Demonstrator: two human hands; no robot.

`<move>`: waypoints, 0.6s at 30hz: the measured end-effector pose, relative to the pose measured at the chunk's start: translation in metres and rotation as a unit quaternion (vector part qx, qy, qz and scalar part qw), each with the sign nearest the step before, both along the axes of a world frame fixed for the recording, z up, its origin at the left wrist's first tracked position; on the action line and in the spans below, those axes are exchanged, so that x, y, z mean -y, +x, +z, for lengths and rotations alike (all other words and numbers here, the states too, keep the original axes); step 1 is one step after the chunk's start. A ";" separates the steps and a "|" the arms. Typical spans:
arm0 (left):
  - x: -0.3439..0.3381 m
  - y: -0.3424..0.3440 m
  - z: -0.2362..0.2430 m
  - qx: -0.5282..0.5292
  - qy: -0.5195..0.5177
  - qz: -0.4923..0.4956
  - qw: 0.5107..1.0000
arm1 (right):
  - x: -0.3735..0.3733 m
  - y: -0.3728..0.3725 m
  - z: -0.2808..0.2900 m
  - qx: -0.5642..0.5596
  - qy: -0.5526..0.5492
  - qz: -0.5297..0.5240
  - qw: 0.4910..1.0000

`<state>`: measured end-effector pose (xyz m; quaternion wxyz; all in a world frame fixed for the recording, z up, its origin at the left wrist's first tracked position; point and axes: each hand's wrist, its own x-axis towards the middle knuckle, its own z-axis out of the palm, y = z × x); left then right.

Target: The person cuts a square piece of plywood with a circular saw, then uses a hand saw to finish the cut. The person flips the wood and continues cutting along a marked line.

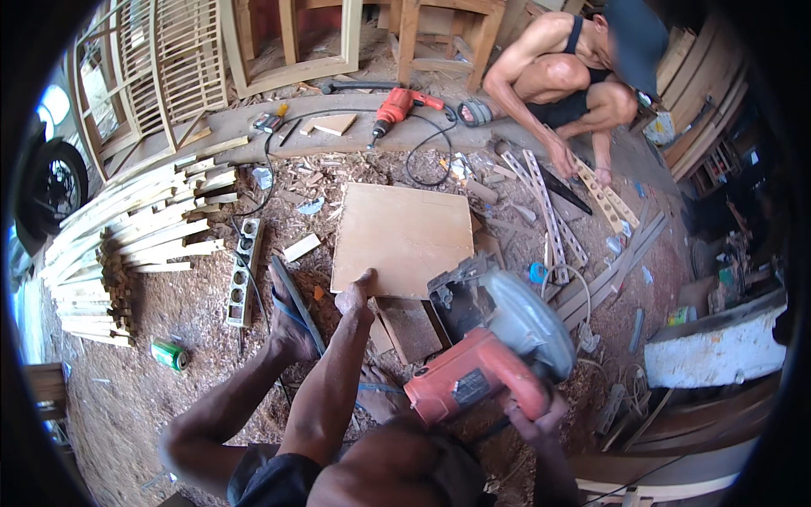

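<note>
My left hand [353,296] grips the near edge of a square, light-brown wooden board [405,232], with the thumb on top and the other fingers mostly hidden. Beneath the board's near side are wooden blocks [408,329]. My right hand [541,418] is wrapped round the rear handle of a red circular saw [456,376] with a grey guard [528,317]. The saw is tilted, its base plate close to the board's near right corner. Whether the blade touches the board cannot be seen.
A person [557,76] squats at the far right, handling perforated wooden strips [604,194]. A red drill [401,108] lies beyond the board. Cut sticks [144,232], a power strip [243,275] and a green can [170,356] lie left. Cords cross the sawdust-covered floor.
</note>
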<state>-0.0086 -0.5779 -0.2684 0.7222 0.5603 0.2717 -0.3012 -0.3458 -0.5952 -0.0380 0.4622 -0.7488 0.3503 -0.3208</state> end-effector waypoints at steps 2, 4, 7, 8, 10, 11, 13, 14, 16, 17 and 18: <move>-0.001 -0.002 0.007 -0.023 -0.011 0.017 1.000 | 0.005 0.013 -0.011 -0.034 -0.022 0.003 0.999; 0.001 -0.004 0.013 -0.010 -0.018 0.034 0.999 | 0.010 0.018 -0.019 -0.049 -0.005 -0.001 0.999; 0.000 -0.007 0.015 0.019 0.028 0.035 0.999 | 0.018 0.008 -0.022 -0.050 0.088 -0.041 0.994; -0.001 -0.008 0.015 0.022 0.017 0.031 0.999 | 0.021 0.003 -0.021 -0.096 0.065 -0.060 0.991; -0.001 -0.007 0.014 0.021 0.012 0.026 0.999 | 0.032 -0.003 -0.017 -0.118 0.033 -0.089 0.989; -0.001 -0.008 0.014 0.004 0.016 0.026 1.000 | 0.039 -0.006 -0.011 -0.138 -0.006 -0.081 0.987; -0.001 -0.007 0.015 0.005 0.044 0.009 0.999 | 0.059 -0.007 0.002 -0.225 -0.101 -0.062 0.967; 0.000 -0.006 0.015 0.008 0.052 0.010 0.999 | 0.073 -0.004 0.007 -0.302 -0.081 -0.050 0.949; 0.000 -0.005 0.017 0.008 0.041 0.019 0.999 | 0.099 0.003 0.011 -0.422 -0.145 0.036 0.894; 0.001 -0.005 0.018 0.006 0.039 0.020 0.999 | 0.112 0.008 0.008 -0.486 -0.160 0.068 0.856; 0.001 -0.006 0.018 0.001 0.040 0.021 0.999 | 0.121 0.010 0.001 -0.553 -0.169 0.097 0.810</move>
